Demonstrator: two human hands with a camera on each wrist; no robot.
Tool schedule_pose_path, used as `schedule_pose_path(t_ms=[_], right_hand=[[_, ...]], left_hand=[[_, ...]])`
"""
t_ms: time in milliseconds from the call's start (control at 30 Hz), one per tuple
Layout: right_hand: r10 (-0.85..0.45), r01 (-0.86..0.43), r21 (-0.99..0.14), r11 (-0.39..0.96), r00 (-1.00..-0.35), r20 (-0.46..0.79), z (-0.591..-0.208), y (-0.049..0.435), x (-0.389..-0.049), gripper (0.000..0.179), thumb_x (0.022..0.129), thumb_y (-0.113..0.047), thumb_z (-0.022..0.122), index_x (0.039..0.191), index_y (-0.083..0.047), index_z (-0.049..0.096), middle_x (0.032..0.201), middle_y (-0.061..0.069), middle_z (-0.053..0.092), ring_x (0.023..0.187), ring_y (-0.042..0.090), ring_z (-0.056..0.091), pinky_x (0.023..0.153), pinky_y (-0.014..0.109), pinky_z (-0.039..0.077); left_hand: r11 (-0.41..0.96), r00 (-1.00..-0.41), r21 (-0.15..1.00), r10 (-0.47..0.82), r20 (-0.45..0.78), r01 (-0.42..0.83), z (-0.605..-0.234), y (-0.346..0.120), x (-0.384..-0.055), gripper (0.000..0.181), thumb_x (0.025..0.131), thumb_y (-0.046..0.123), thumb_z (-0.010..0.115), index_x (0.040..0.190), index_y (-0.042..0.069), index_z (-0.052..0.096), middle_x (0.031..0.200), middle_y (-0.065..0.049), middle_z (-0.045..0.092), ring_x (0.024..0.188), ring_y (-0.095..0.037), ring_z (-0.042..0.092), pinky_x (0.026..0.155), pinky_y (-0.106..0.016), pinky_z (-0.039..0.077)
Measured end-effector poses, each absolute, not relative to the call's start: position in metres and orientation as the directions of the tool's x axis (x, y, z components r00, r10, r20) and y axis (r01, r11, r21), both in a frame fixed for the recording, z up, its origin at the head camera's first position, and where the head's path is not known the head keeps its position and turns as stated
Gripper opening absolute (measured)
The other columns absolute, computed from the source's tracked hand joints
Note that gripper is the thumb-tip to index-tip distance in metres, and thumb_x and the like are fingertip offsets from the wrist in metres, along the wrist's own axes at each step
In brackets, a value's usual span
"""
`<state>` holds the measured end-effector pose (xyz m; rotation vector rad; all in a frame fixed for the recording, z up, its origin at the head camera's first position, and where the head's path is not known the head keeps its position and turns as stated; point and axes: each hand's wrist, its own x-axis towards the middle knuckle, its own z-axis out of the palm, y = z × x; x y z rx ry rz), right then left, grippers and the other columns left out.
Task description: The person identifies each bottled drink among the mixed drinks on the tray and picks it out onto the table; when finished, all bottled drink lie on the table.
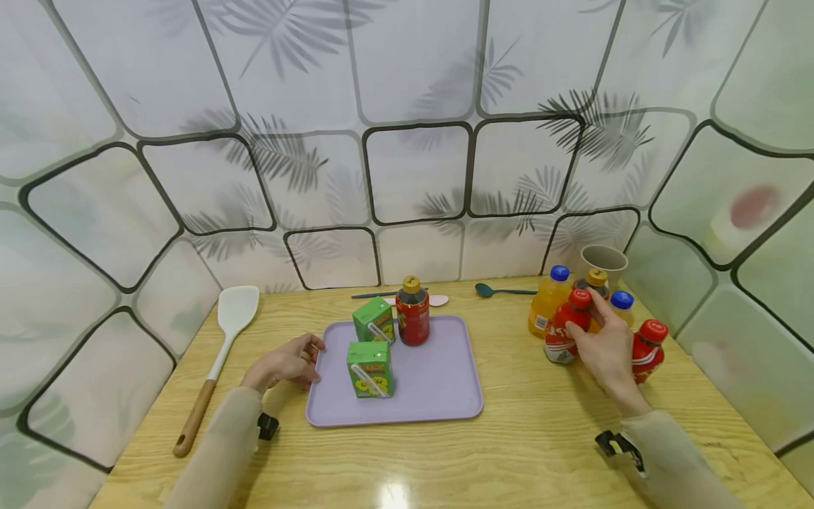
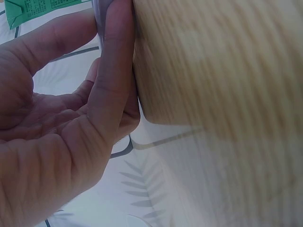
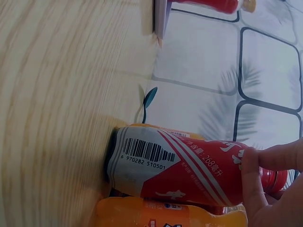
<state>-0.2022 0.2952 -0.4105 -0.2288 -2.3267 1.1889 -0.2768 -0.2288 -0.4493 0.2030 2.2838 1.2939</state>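
Note:
My right hand (image 1: 607, 353) pinches a red-and-white drink bottle (image 1: 562, 332) near its neck. In the right wrist view that bottle (image 3: 180, 165) shows its barcode, with its base right at the tabletop. My left hand (image 1: 289, 360) pinches the left rim of the lilac tray (image 1: 439, 389); in the left wrist view the tray's edge (image 2: 102, 16) lies between thumb and finger. Two green juice boxes (image 1: 370, 371) with straws and a dark-red bottle with a gold cap (image 1: 413, 314) stand on the tray's left and back part.
Around my right hand stand orange juice bottles with blue caps (image 1: 548, 304), another gold-capped bottle (image 1: 594, 281), another red bottle (image 1: 649, 350) and a grey cup (image 1: 604, 261). A teal spoon (image 1: 502, 290) and a pink utensil (image 1: 439, 300) lie along the back. A white spatula (image 1: 219, 353) lies left.

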Motion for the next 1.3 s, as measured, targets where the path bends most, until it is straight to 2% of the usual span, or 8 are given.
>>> schedule_pose_path(t_ms=[200,333,467,600,733,1000,1167,1300], right_hand=[[0.387,-0.059,-0.808,0.586,-0.856,0.343,-0.408,0.295,-0.2,0.072,0.085,0.002,0.069,0.149,-0.008,0.04,0.143,0.02,0.051,0.129,0.036,0.052,0.105,0.048,0.045],[0.402,-0.072,-0.813,0.577,-0.842,0.36,-0.406,0.295,-0.197,0.068,0.085,-0.003,0.072,0.147,-0.01,0.044,0.14,0.019,0.054,0.127,0.035,0.054,0.092,0.017,0.053],[0.411,-0.11,-0.813,0.572,-0.819,0.4,-0.404,0.293,-0.194,0.061,0.087,-0.007,0.071,0.144,-0.01,0.049,0.139,0.016,0.056,0.122,0.034,0.058,0.071,-0.003,0.044],[0.433,-0.128,-0.809,0.574,-0.791,0.432,-0.402,0.291,-0.192,0.057,0.088,-0.007,0.071,0.142,-0.012,0.052,0.137,0.012,0.058,0.11,0.02,0.063,0.074,-0.002,0.045],[0.449,-0.185,-0.816,0.548,-0.758,0.473,-0.402,0.291,-0.193,0.055,0.087,-0.004,0.07,0.139,-0.01,0.055,0.133,0.013,0.057,0.105,0.004,0.055,0.078,-0.001,0.046],[0.443,-0.315,-0.785,0.534,-0.687,0.577,-0.405,0.287,-0.196,0.034,0.089,-0.008,0.069,0.123,-0.008,0.067,0.107,-0.005,0.063,0.097,0.003,0.057,0.08,0.001,0.047],[0.403,-0.333,-0.801,0.497,-0.729,0.553,-0.406,0.282,-0.198,0.023,0.091,-0.011,0.068,0.113,-0.004,0.07,0.101,-0.014,0.066,0.092,-0.003,0.06,0.078,0.003,0.049],[0.386,-0.305,-0.823,0.48,-0.769,0.51,-0.406,0.277,-0.2,0.023,0.092,-0.013,0.068,0.113,-0.005,0.071,0.103,-0.009,0.07,0.089,-0.005,0.062,0.077,0.004,0.05]], left_hand=[[0.536,-0.865,0.837,0.363,-0.347,-0.111,-0.451,-0.23,-0.277,0.057,0.073,-0.013,0.068,0.123,-0.003,0.042,0.102,-0.014,0.041,0.079,-0.021,0.054,0.062,-0.031,0.06],[0.54,-0.866,0.834,0.359,-0.348,-0.111,-0.451,-0.229,-0.277,0.057,0.072,-0.013,0.068,0.123,-0.003,0.042,0.102,-0.014,0.041,0.08,-0.021,0.054,0.062,-0.032,0.06],[0.536,-0.866,0.837,0.359,-0.348,-0.114,-0.45,-0.23,-0.276,0.058,0.072,-0.013,0.068,0.123,-0.003,0.042,0.101,-0.014,0.041,0.08,-0.022,0.053,0.063,-0.032,0.06],[0.54,-0.865,0.834,0.359,-0.349,-0.112,-0.45,-0.229,-0.276,0.058,0.072,-0.013,0.067,0.123,-0.003,0.042,0.102,-0.014,0.04,0.081,-0.022,0.053,0.063,-0.033,0.061],[0.551,-0.864,0.826,0.354,-0.358,-0.116,-0.45,-0.229,-0.277,0.058,0.073,-0.013,0.067,0.124,-0.002,0.042,0.103,-0.014,0.04,0.08,-0.022,0.054,0.063,-0.033,0.061],[0.55,-0.864,0.825,0.345,-0.367,-0.13,-0.449,-0.228,-0.278,0.057,0.074,-0.014,0.067,0.124,-0.003,0.042,0.103,-0.014,0.039,0.076,-0.022,0.055,0.062,-0.033,0.06],[0.555,-0.863,0.822,0.347,-0.368,-0.128,-0.449,-0.228,-0.279,0.057,0.074,-0.012,0.067,0.124,-0.002,0.042,0.103,-0.014,0.04,0.073,-0.021,0.056,0.061,-0.032,0.06],[0.55,-0.861,0.824,0.349,-0.371,-0.132,-0.45,-0.229,-0.279,0.057,0.075,-0.012,0.067,0.125,-0.002,0.041,0.104,-0.014,0.039,0.074,-0.021,0.056,0.061,-0.032,0.06]])
